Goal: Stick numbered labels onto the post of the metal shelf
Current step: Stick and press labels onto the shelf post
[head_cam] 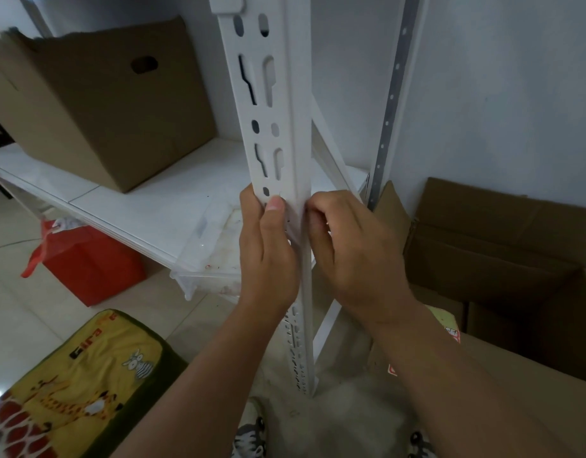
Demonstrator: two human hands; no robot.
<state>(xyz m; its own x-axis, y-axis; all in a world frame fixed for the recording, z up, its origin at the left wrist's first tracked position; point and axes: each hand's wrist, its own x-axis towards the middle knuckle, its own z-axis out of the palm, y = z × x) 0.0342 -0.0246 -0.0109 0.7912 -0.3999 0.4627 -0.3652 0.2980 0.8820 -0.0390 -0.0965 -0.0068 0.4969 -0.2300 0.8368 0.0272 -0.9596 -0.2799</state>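
The white metal shelf post [285, 104], punched with slots and holes, rises through the middle of the view. My left hand [268, 256] grips its left side, the thumb pressed flat on the front face just under a hole. My right hand [347, 249] is at the post's right edge with fingers curled in, fingertips against the corner at the same height. Whatever lies under the fingertips is hidden; no numbered label is plainly visible.
A white shelf board [146, 200] carries a brown cardboard box [96, 104] at the left. A clear plastic tray [215, 256] and a red box [89, 262] sit below. Open cartons [503, 246] stand at the right, a yellow cushion [83, 381] at the lower left.
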